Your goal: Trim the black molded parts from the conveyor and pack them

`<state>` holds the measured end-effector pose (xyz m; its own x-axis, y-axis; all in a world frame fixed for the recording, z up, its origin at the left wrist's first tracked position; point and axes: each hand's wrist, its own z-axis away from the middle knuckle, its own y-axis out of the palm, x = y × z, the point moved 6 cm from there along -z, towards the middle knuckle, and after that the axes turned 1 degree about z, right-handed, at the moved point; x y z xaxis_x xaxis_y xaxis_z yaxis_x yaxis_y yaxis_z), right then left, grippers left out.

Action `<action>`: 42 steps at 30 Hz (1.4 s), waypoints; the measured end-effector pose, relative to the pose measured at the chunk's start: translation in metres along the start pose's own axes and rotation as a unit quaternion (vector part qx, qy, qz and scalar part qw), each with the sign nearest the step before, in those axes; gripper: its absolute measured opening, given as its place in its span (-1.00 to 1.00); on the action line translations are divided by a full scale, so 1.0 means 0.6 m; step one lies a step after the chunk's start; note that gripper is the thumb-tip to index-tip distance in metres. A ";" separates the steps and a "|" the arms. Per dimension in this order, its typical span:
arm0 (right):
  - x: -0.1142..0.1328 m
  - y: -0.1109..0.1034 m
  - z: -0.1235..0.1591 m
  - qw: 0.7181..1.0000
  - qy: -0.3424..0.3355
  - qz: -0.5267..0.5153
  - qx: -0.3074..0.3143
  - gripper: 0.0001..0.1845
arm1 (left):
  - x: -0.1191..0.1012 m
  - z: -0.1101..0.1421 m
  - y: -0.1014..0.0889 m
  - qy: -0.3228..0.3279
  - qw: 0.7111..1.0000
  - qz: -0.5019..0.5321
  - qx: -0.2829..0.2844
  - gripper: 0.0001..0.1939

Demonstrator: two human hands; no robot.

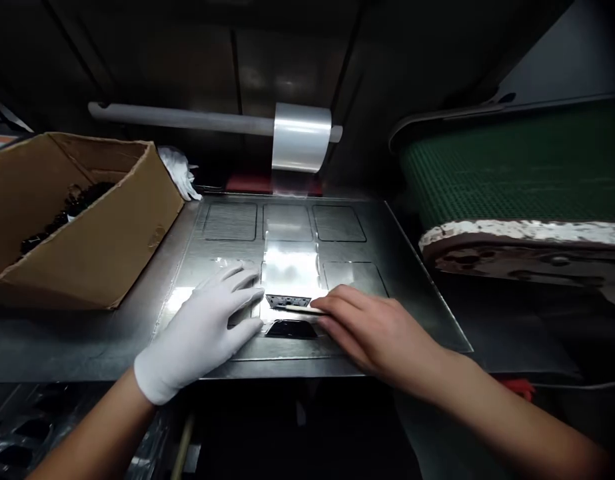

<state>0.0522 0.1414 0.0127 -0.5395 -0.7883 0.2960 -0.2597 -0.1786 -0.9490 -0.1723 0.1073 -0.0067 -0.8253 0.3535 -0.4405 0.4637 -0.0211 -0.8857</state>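
Left hand [204,320]: white-gloved, palm down over the left part of the metal sheet [417,300], fingers apart and pointing right; fingertips come up to the left end of the small patterned panel [288,301], whether touching it cannot be told
Right hand [372,327]: bare, reaching in from the right, thumb and fingers clamped on a pale stick [301,309]
Pale stick: thin, pointing left from the fingers, along the near edge of the patterned panel
Patterned panel: between the two hands, near the middle of the sheet's near side
Black piece [291,329]: glossy, just nearer than the panel
Metal sheet: on the bench [132,353], marked with rounded square outlines
Film roll [302,140]: far side, on a white rod [187,119], a clear strip [290,257] running nearward over the sheet
Cardboard box [142,233]: on the left, dark items [90,197] inside
Green belt [517,160]: on the right
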 end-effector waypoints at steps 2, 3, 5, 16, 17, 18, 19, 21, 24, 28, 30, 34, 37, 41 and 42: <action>0.019 0.010 -0.031 0.999 -0.024 0.021 0.015 -0.70 | -0.003 0.001 0.003 0.006 1.000 0.001 -0.005 -0.67; 0.023 0.015 -0.041 0.999 -0.031 0.031 0.019 -0.69 | -0.004 0.001 0.004 0.008 1.000 0.000 -0.009 -0.67; 0.025 0.021 -0.051 0.998 -0.039 0.043 0.024 -0.68 | -0.004 0.001 0.005 0.005 1.000 -0.004 -0.017 -0.68; -0.044 -0.020 0.045 0.996 0.004 0.080 0.026 -0.67 | 0.006 0.003 0.013 -0.007 1.000 -0.011 -0.011 -0.66; -0.057 -0.028 0.067 0.996 0.017 0.087 0.020 -0.66 | 0.007 0.004 0.014 -0.008 1.000 -0.009 -0.008 -0.66; -0.070 -0.037 0.089 0.995 0.029 0.094 0.013 -0.66 | 0.008 0.004 0.015 -0.011 1.000 -0.008 -0.007 -0.66; -0.084 -0.043 0.112 0.994 0.043 0.100 0.008 -0.65 | 0.010 0.005 0.015 -0.014 1.000 -0.007 -0.006 -0.65; -0.112 -0.052 0.156 0.991 0.071 0.113 -0.006 -0.66 | 0.009 0.007 0.011 -0.017 1.000 -0.003 -0.010 -0.65; -0.151 -0.049 0.206 0.982 0.130 0.129 -0.047 -0.65 | -0.007 0.009 -0.003 -0.011 0.999 0.012 -0.042 -0.69; -0.180 -0.024 0.227 0.966 0.188 0.134 -0.118 -0.57 | -0.069 0.001 -0.006 0.055 0.998 -0.016 -0.020 -0.77; -0.178 -0.013 0.221 0.963 0.186 0.118 -0.156 -0.56 | -0.102 -0.007 0.008 0.091 0.994 -0.058 0.034 -0.75; -0.149 -0.003 0.200 0.958 0.169 0.078 -0.220 -0.62 | -0.135 -0.022 0.034 0.107 0.978 -0.160 0.074 -0.60; -0.103 0.003 0.178 0.951 0.154 0.055 -0.261 -0.66 | -0.134 -0.025 0.045 0.100 0.975 -0.189 0.059 -0.59; -0.020 0.015 0.139 0.954 0.086 -0.048 -0.284 -0.71 | -0.131 -0.005 0.051 0.094 0.979 -0.181 0.022 -0.69; 0.001 0.019 0.131 0.952 0.069 -0.094 -0.284 -0.71 | -0.133 0.008 0.047 0.091 0.983 -0.156 -0.007 -0.70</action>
<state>0.1122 0.0925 -0.0064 -0.5310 -0.6822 0.5025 -0.7315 0.0698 -0.6782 -0.0947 0.0743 0.0025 -0.8570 0.5028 -0.1124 0.2018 0.1269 -0.9712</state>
